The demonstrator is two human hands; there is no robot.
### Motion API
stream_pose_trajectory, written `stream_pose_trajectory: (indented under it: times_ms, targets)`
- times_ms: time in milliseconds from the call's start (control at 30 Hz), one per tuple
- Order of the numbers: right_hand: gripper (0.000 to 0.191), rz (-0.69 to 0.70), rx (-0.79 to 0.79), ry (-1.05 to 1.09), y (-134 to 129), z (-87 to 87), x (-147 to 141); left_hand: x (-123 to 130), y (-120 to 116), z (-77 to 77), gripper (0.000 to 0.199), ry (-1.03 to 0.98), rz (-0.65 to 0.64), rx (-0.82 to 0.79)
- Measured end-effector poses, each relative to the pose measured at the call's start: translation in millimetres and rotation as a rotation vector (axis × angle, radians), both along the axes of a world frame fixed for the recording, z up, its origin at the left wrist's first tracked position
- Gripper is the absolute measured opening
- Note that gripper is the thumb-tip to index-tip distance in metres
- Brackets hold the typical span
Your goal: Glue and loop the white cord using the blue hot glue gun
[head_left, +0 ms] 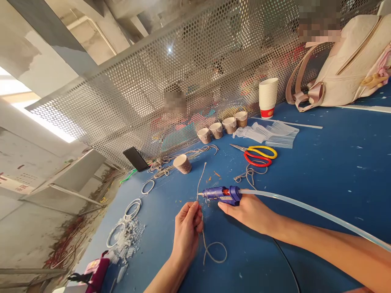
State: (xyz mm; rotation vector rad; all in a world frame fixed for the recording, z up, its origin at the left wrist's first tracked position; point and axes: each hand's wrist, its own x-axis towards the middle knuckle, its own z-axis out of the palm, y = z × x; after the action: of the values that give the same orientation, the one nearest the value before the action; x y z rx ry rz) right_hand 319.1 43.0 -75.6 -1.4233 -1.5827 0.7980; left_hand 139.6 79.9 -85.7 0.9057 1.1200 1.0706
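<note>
My left hand (190,221) pinches a thin grey-brown cord (200,179); one end points up and away, the rest trails below in a loop on the blue table. My right hand (247,209) is wrapped round a blue hot glue gun (222,194), with a long clear glue stick (293,200) running out of its back. The gun's nozzle is at the cord, just above my left fingertips. Beyond my hands stands a cord-wrapped cup (182,164). Scissors (258,155) with one yellow and one red handle lie past the gun, beside a tangled cord (248,174).
Several small wrapped cups (216,130), stacked paper cups (268,97) and clear strips (269,133) line the mesh screen (137,85). A backpack (345,69) is back right. Left are a phone (135,159), white rings (132,207) and scraps (130,236). People are behind the mesh.
</note>
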Motion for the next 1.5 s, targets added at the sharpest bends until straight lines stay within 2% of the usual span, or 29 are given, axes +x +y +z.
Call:
stream_pose_trajectory:
  times_ms: [233, 433, 567, 767, 1500]
  targets:
    - [0.024, 0.052, -0.012, -0.030, -0.8, 0.5, 0.0, 0.3, 0.4, 0.9, 0.033, -0.024, -0.011, 0.008]
    - [0.023, 0.003, 0.014, -0.034, -1.2, 2.2, -0.8, 0.5, -0.6, 2.4, 0.032, -0.035, -0.007, -0.004]
    - [0.025, 0.064, 0.032, -0.036, -0.2, -1.5, -0.8, 1.7, -1.0, 3.5, 0.033, -0.045, -0.023, -0.008]
    - [0.024, 0.004, 0.031, -0.041, 1.1, -3.1, -1.2, 1.4, -0.6, 3.9, 0.034, -0.037, -0.019, -0.018]
    - [0.024, 0.041, 0.034, -0.028, 2.9, 0.4, 0.5, 2.0, -0.1, 5.5, 0.033, -0.026, -0.009, -0.005]
